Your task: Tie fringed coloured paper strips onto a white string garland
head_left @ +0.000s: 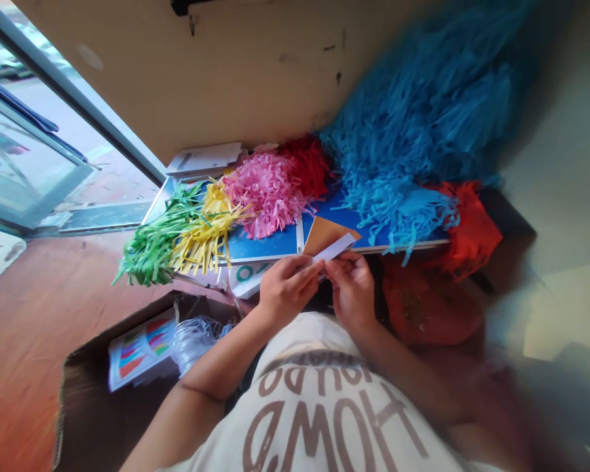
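My left hand [289,288] and my right hand [350,288] meet in front of my chest, just off the near edge of the blue table [268,244]. Between them they pinch an orange sheet of paper [327,234] with a white strip [335,248] along its near side; whether the strip is a fold or a separate piece I cannot tell. The fingers of both hands are closed on its lower edge. Beyond the paper lie bunches of cut fringe: green [164,229], yellow [211,226], pink [270,190], dark red [309,164] and a large blue heap [417,137].
An orange-red fringe bunch [472,226] hangs over the table's right end. Papers [206,159] lie at the back left. On the floor at my left stands a cardboard box [78,387] holding printed sheets [142,351] and clear cord [196,341]. A glass door [24,164] stands open.
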A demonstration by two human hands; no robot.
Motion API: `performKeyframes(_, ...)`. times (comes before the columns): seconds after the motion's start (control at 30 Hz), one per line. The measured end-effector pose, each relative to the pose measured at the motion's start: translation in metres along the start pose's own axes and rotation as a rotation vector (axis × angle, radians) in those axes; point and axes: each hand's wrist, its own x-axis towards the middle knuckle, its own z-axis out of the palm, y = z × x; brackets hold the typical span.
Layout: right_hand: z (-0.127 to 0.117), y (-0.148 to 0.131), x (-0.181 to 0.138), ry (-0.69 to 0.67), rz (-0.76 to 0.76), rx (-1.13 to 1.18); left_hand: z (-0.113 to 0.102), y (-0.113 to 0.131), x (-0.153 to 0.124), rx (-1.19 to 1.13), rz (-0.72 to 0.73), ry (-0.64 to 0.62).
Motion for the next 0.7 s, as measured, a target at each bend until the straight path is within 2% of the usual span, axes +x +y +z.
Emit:
performKeyframes(0.07, -0.015, 0.007, 0.012, -0.009, -0.088, -0.133, -0.001, -0.002, 0.001, -0.018, 0.012, 0.01)
performKeyframes(0.1, -0.024, 0.009, 0.019, 0.031, -0.134, -0.228, -0.001, -0.003, 0.002, -0.026, 0.016, 0.023)
performKeyframes(0.17, -0.04, 0.006, 0.033, 0.19, -0.263, -0.425, -0.002, -0.004, 0.003, -0.044, 0.008, 0.056)
performKeyframes(0.23, -0.051, -0.003, 0.042, 0.304, -0.485, -0.587, -0.002, -0.005, 0.003, -0.07, -0.019, 0.055)
performKeyframes(0.27, -0.054, -0.009, 0.045, 0.28, -0.613, -0.661, -0.001, -0.004, 0.002, -0.089, -0.023, 0.038)
performKeyframes(0.33, -0.058, -0.022, 0.051, 0.093, -0.816, -0.812, 0.001, -0.004, 0.003, -0.132, -0.01, -0.006)
performKeyframes(0.4, -0.063, -0.032, 0.061, -0.071, -0.888, -0.923, 0.002, -0.005, 0.004, -0.16, -0.006, -0.018)
performKeyframes(0.43, -0.067, -0.036, 0.066, -0.087, -0.889, -0.95, 0.002, -0.005, 0.004, -0.172, -0.02, -0.013)
performKeyframes(0.53, -0.08, -0.04, 0.077, -0.012, -0.839, -0.923, -0.002, -0.005, 0.005, -0.235, -0.085, -0.006)
performKeyframes(0.6, -0.083, -0.038, 0.074, -0.109, -0.729, -0.865, -0.004, 0.0, 0.004, -0.29, -0.077, -0.011)
performKeyframes(0.7, -0.081, -0.04, 0.058, -0.34, -0.409, -0.737, -0.005, 0.006, 0.002, -0.293, -0.051, -0.079)
